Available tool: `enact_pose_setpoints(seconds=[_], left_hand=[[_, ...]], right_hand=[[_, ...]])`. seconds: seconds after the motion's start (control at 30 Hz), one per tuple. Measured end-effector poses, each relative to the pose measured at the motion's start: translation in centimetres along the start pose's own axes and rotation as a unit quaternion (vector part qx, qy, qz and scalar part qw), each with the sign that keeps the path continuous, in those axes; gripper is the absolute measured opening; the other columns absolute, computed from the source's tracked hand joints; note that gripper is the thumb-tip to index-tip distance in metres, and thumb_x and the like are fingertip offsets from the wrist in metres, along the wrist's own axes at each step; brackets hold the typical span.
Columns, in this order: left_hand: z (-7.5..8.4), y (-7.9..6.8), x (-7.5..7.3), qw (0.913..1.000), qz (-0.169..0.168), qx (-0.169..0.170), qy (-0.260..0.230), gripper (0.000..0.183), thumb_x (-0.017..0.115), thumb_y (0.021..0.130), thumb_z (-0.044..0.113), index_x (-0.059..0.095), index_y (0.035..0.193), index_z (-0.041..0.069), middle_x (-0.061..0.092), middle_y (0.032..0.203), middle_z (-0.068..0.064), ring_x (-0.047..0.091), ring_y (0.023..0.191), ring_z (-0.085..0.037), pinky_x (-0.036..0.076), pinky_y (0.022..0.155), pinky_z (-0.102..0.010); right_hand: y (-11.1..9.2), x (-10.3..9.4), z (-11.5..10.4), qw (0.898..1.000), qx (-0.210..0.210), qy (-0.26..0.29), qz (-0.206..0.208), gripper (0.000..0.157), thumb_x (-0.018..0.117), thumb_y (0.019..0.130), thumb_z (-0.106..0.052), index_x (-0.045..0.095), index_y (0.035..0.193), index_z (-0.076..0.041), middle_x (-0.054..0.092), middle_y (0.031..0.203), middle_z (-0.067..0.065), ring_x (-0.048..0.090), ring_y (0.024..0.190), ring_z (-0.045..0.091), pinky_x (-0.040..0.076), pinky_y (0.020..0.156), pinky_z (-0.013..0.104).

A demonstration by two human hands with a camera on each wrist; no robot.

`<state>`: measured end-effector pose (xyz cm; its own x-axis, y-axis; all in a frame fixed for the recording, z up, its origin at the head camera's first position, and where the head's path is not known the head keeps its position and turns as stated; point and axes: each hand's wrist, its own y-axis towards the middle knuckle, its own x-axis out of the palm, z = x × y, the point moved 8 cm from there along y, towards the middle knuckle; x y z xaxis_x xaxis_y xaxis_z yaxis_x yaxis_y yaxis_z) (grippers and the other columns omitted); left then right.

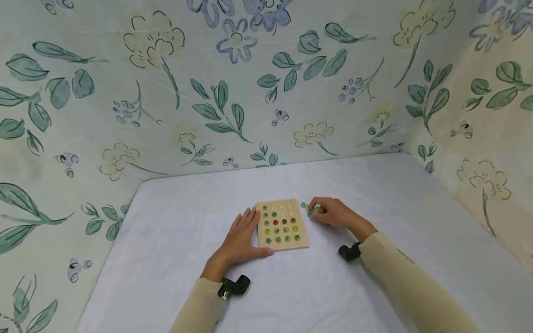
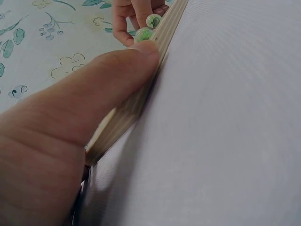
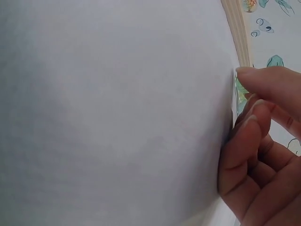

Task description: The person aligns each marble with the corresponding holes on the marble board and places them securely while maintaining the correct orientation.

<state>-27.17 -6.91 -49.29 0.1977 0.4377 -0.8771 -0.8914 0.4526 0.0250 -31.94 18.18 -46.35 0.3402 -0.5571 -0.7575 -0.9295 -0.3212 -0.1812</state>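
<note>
A square pale wooden board (image 1: 287, 206) lies on the white cloth, with rows of glass marbles set in it. Most of the marbles are green, and one red marble (image 1: 275, 222) sits among them. Along the board's left side rests my left hand (image 1: 242, 239), fingers straight, thumb stretched to the near edge. In the left wrist view the thumb (image 2: 117, 70) presses against the board's edge. Just right of the board, my right hand (image 1: 333, 213) pinches a green marble (image 1: 310, 213) between thumb and curled fingers, close over the cloth. The fingers partly hide that marble.
A few loose green marbles (image 1: 303, 204) lie by the board's far right corner, around the right fingertips. White cloth (image 1: 166, 231) covers the table. Flower-patterned fabric (image 1: 233, 92) stands behind and on both sides. Each wrist wears a small black camera (image 1: 239, 285).
</note>
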Motion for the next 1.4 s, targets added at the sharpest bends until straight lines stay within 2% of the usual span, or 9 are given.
enact_pose_setpoints(seconds=[0.27,0.73,1.4], left_hand=[[0.4,-0.4,0.6,0.9998,-0.007,0.009,-0.013,0.122,0.064,0.068,0.078,0.014,0.155,0.009,0.009,0.161,-0.004,0.0,0.148,-0.018,-0.001,0.119,-0.038],[0.1,0.0,0.1,1.0,0.001,0.005,0.0,0.123,0.062,0.067,0.08,0.013,0.155,0.01,0.007,0.161,-0.003,-0.001,0.148,-0.018,-0.001,0.119,-0.038],[-0.3,0.2,0.0,1.0,-0.002,-0.001,0.001,0.122,0.064,0.068,0.079,0.013,0.155,0.011,0.007,0.161,-0.002,-0.001,0.148,-0.017,-0.003,0.119,-0.036]], right_hand=[[-0.6,0.5,0.9,1.0,0.012,-0.005,-0.003,0.017,0.07,0.089,-0.016,0.062,0.104,-0.017,0.054,0.072,0.003,0.049,0.062,0.016,0.04,0.054,0.026],[0.1,0.0,0.4,1.0,0.002,-0.011,0.002,0.017,0.07,0.089,-0.017,0.061,0.103,-0.017,0.054,0.07,0.003,0.048,0.06,0.016,0.04,0.054,0.026],[0.6,0.3,0.6,1.0,0.017,-0.02,0.006,0.014,0.07,0.089,-0.018,0.061,0.1,-0.018,0.056,0.072,0.003,0.05,0.064,0.017,0.041,0.056,0.026]])
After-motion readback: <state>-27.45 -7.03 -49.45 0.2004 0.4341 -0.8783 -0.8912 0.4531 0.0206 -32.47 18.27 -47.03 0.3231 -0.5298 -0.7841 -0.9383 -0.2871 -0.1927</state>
